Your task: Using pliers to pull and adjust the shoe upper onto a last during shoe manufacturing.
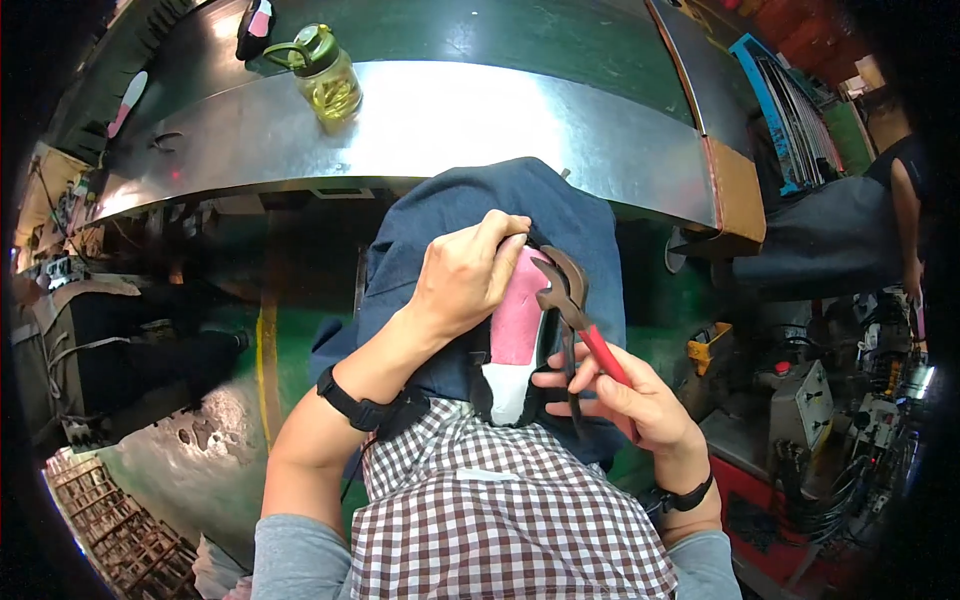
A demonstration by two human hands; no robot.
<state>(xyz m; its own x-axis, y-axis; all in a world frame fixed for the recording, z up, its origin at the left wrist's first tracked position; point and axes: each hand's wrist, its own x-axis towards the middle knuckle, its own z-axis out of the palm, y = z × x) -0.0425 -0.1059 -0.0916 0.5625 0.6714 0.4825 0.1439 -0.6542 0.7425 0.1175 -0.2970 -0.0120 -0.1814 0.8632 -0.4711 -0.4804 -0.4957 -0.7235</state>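
On my lap, over dark blue cloth (500, 190), lies a shoe upper on a last (515, 320), its pink and white underside facing up and black material around the edge. My left hand (465, 270) is closed at the far end of the shoe, thumb and fingers pinching its dark edge. In my right hand (640, 400) are lasting pincers (604, 355) with red grips. Their dark metal jaws stand over the right side of the shoe's far end; whether they bite the material I cannot tell. Some right fingers are spread around the handles.
Ahead is a metal-topped bench (450, 110) with a green-lidded bottle (330, 85) and another shoe piece (258, 25). A cardboard piece (735, 195) covers its right corner. People sit at both sides. A control box (800, 400) with cables stands at right.
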